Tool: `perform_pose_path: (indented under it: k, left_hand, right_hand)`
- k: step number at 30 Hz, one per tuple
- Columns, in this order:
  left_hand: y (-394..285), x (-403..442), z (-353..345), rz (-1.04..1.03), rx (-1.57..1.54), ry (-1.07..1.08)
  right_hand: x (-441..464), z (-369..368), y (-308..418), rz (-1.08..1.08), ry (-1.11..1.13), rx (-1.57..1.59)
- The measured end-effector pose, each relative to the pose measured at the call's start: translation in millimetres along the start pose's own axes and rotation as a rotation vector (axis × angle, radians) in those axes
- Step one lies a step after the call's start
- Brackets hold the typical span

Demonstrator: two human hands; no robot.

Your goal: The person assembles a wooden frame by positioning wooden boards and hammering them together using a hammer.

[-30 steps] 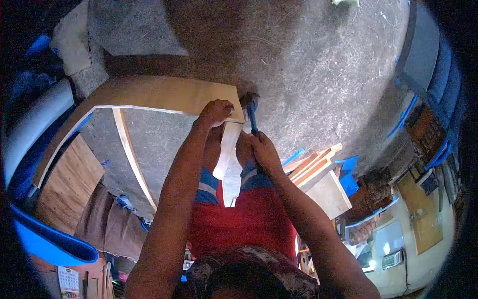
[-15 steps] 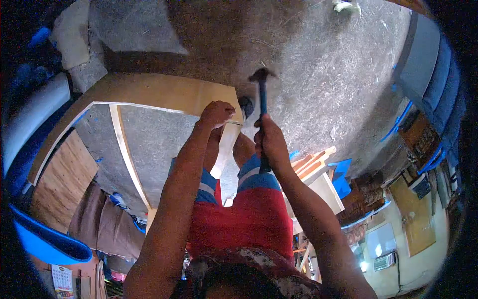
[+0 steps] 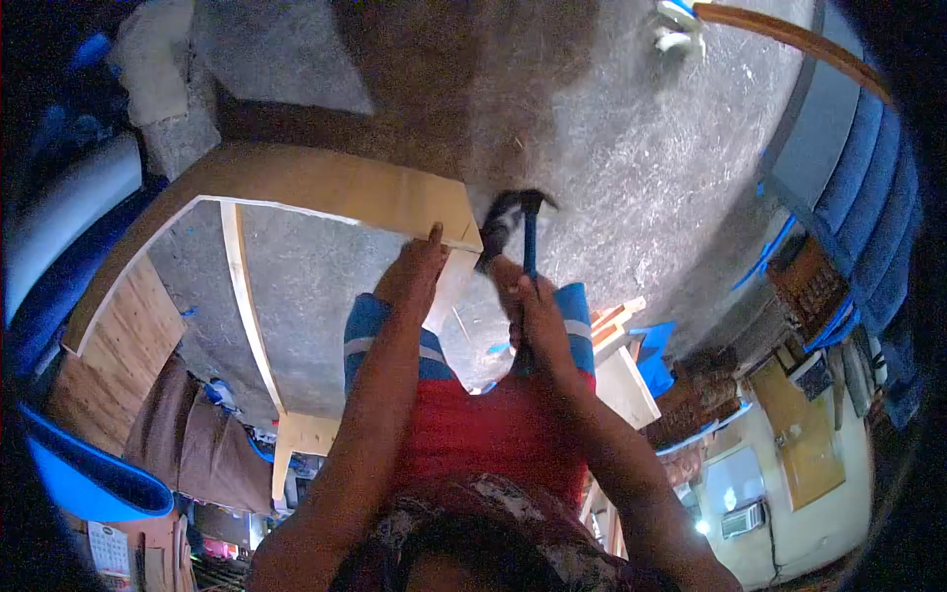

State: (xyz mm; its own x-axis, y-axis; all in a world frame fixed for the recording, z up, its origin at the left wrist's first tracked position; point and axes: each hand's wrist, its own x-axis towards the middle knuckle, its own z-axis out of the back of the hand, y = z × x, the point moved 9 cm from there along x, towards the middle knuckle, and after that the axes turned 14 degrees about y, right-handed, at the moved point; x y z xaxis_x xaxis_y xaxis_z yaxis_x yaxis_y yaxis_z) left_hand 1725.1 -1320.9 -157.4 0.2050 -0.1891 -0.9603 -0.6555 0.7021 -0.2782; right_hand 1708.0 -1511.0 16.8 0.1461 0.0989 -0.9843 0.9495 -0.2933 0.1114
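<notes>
My right hand [image 3: 541, 321] is closed round the handle of a claw hammer [image 3: 531, 232], whose dark head points away from me over the floor. My left hand [image 3: 414, 268] grips the near corner of a large wooden frame [image 3: 326, 178]. One digit of it lies on top of the board, and the other fingers are hidden behind the edge. A narrow board [image 3: 454, 281] runs down from that corner, between my knees. The hammer head is apart from the wood, to the right of the corner. No nail can be made out.
A thin wooden strip [image 3: 245, 286] crosses the frame's opening. My foot [image 3: 503, 219] stands beside the corner. To the right are a pale wooden box [image 3: 628, 388] and blue cushioned seating [image 3: 858, 187]. A plywood panel [image 3: 128, 345] lies at the left.
My left hand has shifted down and left, from a fist on the corner to a hold on its edge. The hammer has come lower and nearer to me. My legs have spread.
</notes>
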Motion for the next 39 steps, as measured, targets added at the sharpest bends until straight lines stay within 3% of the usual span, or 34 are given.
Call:
perform_pose_path:
  k: [1,2,4,5,6,8,11,14,16,18,21,23,25,28,30,32,33,34,35,38,39]
  left_hand:
    - [11,11,-3,-0.053,-0.068,-0.027]
    - [22,23,-6,-0.108,-0.135,-0.052]
    - [101,76,-38,0.282,-0.463,0.037]
    - [85,55,-31,0.289,-0.465,0.041]
    - [47,28,-8,-0.014,-0.301,-0.092]
    - [14,13,7,-0.296,-0.133,-0.228]
    - [88,62,-19,0.132,-0.339,-0.093]
    - [83,86,-16,0.049,-0.236,-0.102]
    - [104,68,-29,0.262,-0.676,-0.141]
    - [99,67,-24,0.277,-0.648,-0.17]
    - [73,51,-14,0.303,-0.618,-0.189]
    - [65,41,-12,0.322,-0.613,-0.187]
    - [64,39,-9,0.273,-0.694,-0.25]
    - [101,54,-27,0.356,-0.786,-0.14]
    - [76,43,-17,0.347,-0.742,-0.192]
    - [63,33,-8,0.338,-0.702,-0.242]
    - [62,33,-7,0.37,-0.7,-0.231]
    - [62,32,-9,0.405,-0.696,-0.216]
    - [66,36,-8,0.398,-0.694,-0.213]
    - [105,51,-28,0.421,-0.551,-0.067]
    - [120,69,-28,0.295,-0.395,-0.114]
  right_hand:
    - [0,6,-1,-0.056,-0.037,-0.167]
    - [0,6,-3,-0.111,-0.015,-0.138]
    - [12,8,-6,-0.084,0.021,-0.17]
    - [17,6,-2,-0.061,0.056,-0.199]
    - [23,5,4,0.026,0.035,-0.157]
    - [28,-1,26,0.039,0.027,-0.143]
    - [51,6,18,0.006,0.027,-0.045]
    - [71,8,-3,-0.369,0.213,-0.076]
    - [65,20,18,-0.294,0.137,-0.065]
    - [66,25,72,-0.077,0.048,-0.035]
    - [81,30,51,-0.024,-0.009,-0.059]
    - [76,19,6,-0.329,0.194,-0.16]
    - [72,27,0,-0.382,0.211,-0.092]
    - [69,33,69,-0.097,0.052,0.037]
    - [78,35,76,0.13,0.009,-0.046]
    - [84,31,14,-0.057,0.113,-0.133]
    - [76,27,-20,-0.374,0.225,-0.13]
    - [70,27,-27,-0.471,0.23,-0.024]
    - [66,26,-9,-0.464,0.226,-0.023]
    - [60,39,84,-0.088,0.014,0.053]
    - [67,42,96,0.034,0.018,0.11]
